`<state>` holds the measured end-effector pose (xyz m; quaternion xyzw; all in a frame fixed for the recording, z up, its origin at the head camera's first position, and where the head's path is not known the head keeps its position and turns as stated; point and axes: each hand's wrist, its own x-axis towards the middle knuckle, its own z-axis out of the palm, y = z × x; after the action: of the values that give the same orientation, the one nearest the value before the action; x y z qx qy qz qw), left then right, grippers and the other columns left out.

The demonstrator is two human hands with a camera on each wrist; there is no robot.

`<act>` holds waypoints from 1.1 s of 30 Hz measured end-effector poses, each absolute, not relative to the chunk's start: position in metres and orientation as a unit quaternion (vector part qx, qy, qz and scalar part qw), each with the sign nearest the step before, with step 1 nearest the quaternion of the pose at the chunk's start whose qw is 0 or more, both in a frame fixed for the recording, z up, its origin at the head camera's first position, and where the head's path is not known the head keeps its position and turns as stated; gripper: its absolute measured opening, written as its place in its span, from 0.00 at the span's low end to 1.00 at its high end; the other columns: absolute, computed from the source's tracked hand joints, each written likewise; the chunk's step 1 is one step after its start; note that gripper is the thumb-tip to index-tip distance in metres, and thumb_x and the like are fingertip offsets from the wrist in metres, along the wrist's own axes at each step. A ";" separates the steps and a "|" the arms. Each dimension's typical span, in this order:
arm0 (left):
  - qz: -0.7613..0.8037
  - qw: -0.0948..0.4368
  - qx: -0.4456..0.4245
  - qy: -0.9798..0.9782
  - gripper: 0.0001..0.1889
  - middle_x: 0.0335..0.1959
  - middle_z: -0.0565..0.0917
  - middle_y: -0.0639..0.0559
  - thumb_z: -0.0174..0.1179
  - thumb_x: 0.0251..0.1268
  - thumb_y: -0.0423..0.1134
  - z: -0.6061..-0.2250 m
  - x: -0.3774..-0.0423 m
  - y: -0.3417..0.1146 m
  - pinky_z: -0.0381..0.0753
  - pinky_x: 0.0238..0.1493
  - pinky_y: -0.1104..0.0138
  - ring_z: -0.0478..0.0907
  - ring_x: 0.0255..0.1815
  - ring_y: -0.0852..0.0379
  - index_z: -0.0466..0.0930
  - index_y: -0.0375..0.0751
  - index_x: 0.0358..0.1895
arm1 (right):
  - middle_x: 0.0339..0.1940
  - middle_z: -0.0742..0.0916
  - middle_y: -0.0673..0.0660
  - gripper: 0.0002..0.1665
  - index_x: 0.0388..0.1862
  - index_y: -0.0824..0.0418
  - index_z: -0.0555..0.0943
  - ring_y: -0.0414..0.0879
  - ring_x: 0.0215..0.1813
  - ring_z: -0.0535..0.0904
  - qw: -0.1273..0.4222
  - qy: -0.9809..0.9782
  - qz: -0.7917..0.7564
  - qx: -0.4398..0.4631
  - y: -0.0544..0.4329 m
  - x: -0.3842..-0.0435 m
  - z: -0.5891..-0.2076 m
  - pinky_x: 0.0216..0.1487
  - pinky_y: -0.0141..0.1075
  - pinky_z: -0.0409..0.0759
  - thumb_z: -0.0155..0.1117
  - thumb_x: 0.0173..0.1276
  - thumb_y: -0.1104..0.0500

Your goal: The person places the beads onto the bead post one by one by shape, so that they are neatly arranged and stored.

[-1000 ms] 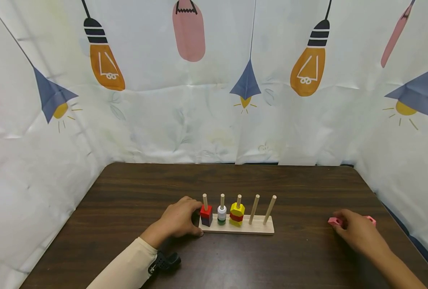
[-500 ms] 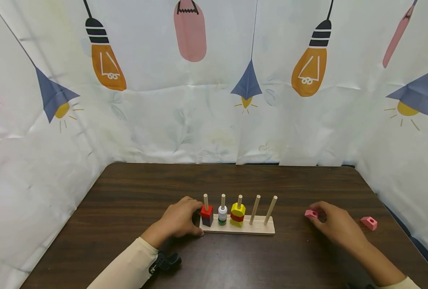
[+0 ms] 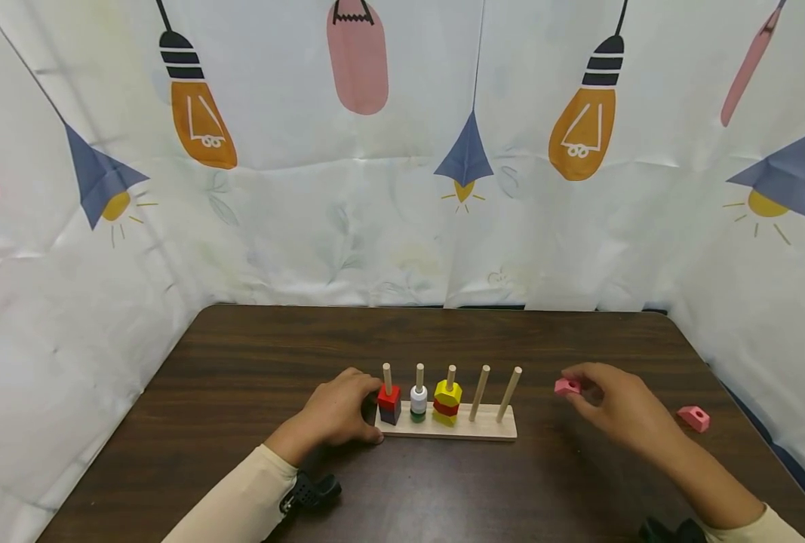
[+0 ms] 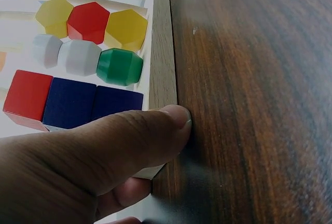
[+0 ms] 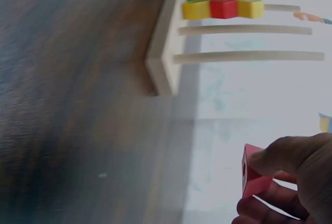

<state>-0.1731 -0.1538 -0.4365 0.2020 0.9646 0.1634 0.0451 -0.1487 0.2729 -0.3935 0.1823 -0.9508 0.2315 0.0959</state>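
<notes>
My left hand [image 3: 337, 407] grips the left end of a wooden peg board [image 3: 486, 431], the thumb on its front edge. On the first peg, a red cube [image 4: 28, 97] tops two dark blue cubes [image 4: 70, 103]. The second peg carries two white beads [image 4: 79, 58] above a green bead [image 4: 119, 67]. A red bead [image 4: 88, 23] sits between two yellow beads on the third. The last two pegs [image 3: 508, 396] are bare. My right hand [image 3: 622, 407] pinches a pink block [image 5: 253, 175] with a hole, right of the board and apart from it.
Another pink block [image 3: 694, 418] with a hole lies at the right of the dark wooden table [image 3: 470, 490]. A white curtain [image 3: 388, 234] with printed lamps hangs behind the table and along its sides.
My right hand has carried one pink block leftward toward the peg board, leaving the other pink block on the table. The left hand has stayed on the board.
</notes>
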 end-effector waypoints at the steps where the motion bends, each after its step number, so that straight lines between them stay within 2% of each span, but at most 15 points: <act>1: 0.163 0.046 0.201 0.965 0.34 0.51 0.83 0.53 0.84 0.38 0.52 -0.436 -0.173 -0.154 0.79 0.45 0.44 0.75 0.58 0.50 0.84 0.49 0.54 | 0.43 0.89 0.51 0.18 0.51 0.59 0.85 0.41 0.37 0.84 0.098 -0.949 0.233 0.187 0.272 -0.148 -0.390 0.36 0.40 0.82 0.77 0.61 0.64; 5: 0.161 0.046 0.200 0.965 0.35 0.52 0.83 0.53 0.84 0.38 0.52 -0.437 -0.174 -0.154 0.79 0.45 0.44 0.75 0.58 0.50 0.83 0.49 0.55 | 0.43 0.87 0.47 0.18 0.51 0.57 0.86 0.37 0.38 0.83 0.120 -0.942 0.232 0.210 0.267 -0.147 -0.379 0.38 0.39 0.82 0.77 0.61 0.64; 10: 0.160 0.045 0.196 0.966 0.36 0.52 0.83 0.53 0.84 0.38 0.52 -0.437 -0.173 -0.154 0.80 0.46 0.45 0.76 0.58 0.51 0.83 0.49 0.57 | 0.41 0.85 0.42 0.22 0.50 0.55 0.86 0.32 0.38 0.80 0.177 -0.916 0.233 0.274 0.261 -0.147 -0.369 0.39 0.35 0.81 0.80 0.57 0.66; 14: 0.162 0.047 0.195 0.966 0.36 0.52 0.83 0.53 0.84 0.38 0.52 -0.437 -0.173 -0.154 0.80 0.46 0.46 0.76 0.58 0.51 0.83 0.48 0.56 | 0.42 0.85 0.40 0.25 0.51 0.55 0.85 0.31 0.37 0.79 0.198 -0.901 0.233 0.309 0.257 -0.147 -0.362 0.39 0.33 0.79 0.81 0.54 0.68; 20: 0.168 0.037 0.204 0.964 0.33 0.48 0.83 0.55 0.84 0.36 0.52 -0.438 -0.174 -0.154 0.80 0.43 0.46 0.76 0.56 0.52 0.84 0.51 0.52 | 0.45 0.86 0.42 0.28 0.53 0.56 0.85 0.33 0.38 0.80 0.210 -0.890 0.230 0.332 0.252 -0.147 -0.354 0.40 0.32 0.78 0.81 0.52 0.69; 24: 0.167 0.039 0.206 0.963 0.33 0.48 0.83 0.55 0.84 0.36 0.52 -0.438 -0.174 -0.154 0.80 0.43 0.47 0.76 0.56 0.52 0.84 0.51 0.52 | 0.45 0.86 0.41 0.28 0.54 0.55 0.84 0.32 0.38 0.80 0.211 -0.880 0.249 0.346 0.247 -0.148 -0.349 0.43 0.27 0.76 0.80 0.53 0.70; 33: 0.167 0.038 0.209 0.963 0.31 0.48 0.83 0.56 0.84 0.36 0.52 -0.439 -0.175 -0.154 0.80 0.42 0.47 0.76 0.56 0.52 0.84 0.53 0.50 | 0.46 0.85 0.42 0.28 0.54 0.56 0.84 0.34 0.39 0.80 0.204 -0.867 0.278 0.359 0.232 -0.149 -0.337 0.43 0.25 0.76 0.80 0.54 0.71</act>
<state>-0.1751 -0.1544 -0.4387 0.2093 0.9628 0.1665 0.0382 -0.1493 0.2318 -0.3374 0.3591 -0.8675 0.2776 0.2037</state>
